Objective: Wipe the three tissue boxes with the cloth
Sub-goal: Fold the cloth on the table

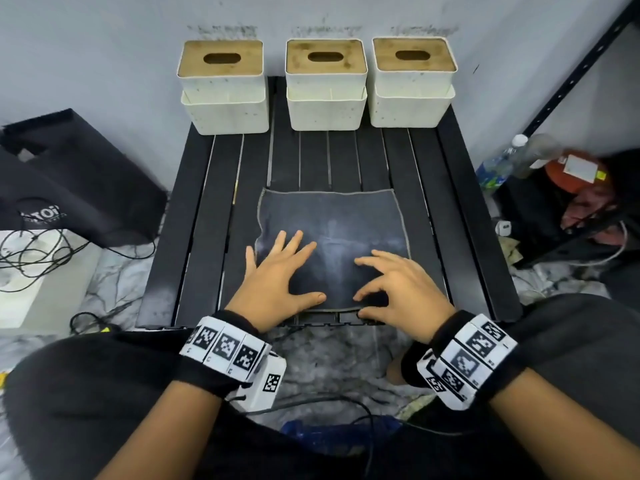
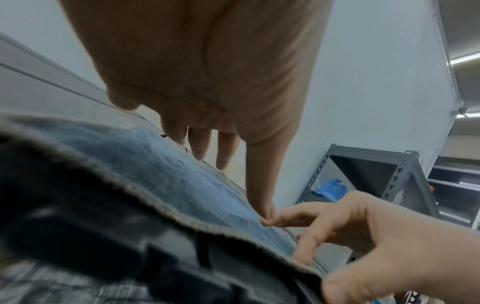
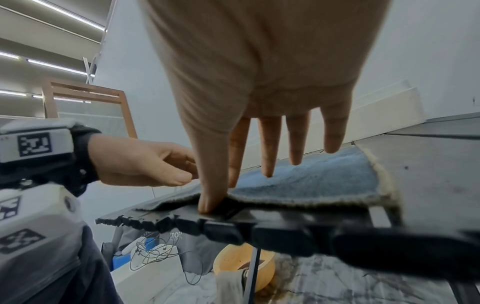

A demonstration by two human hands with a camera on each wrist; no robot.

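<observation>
A person is sitting at a low black slatted surface (image 1: pixel 207 216), seen from above, with both hands resting on a dark blue cloth (image 1: pixel 332 216). The cloth is lying flat at the 6 o'clock end of the surface, its near edge reaching the surface's near rim.

The left hand (image 1: pixel 280 278) is lying palm down on the cloth's 7 o'clock part, fingers straight and spread, thumb pointing toward the other hand; its grip is loose and flat, closing on nothing. The right hand (image 1: pixel 398 285) is sitting on the cloth's 5 o'clock part, fingers arched with the tips touching the fabric. In the right wrist view its thumb (image 3: pixel 210 197) is pressing down at the cloth's near hem beside the surface's rim. Whether thumb and fingers are actually pinching the fabric cannot be told.

Three cream tissue boxes with wooden lids are standing in a row at the 12 o'clock end, against the wall, well apart from the cloth: a left box (image 1: pixel 223 86), a middle box (image 1: pixel 325 84) and a right box (image 1: pixel 412 81). Each lid is showing an oval slot.

A black bag (image 1: pixel 79 181) is lying on the floor at 9 o'clock, and a plastic bottle (image 1: pixel 498 164) is resting at 3 o'clock.
</observation>
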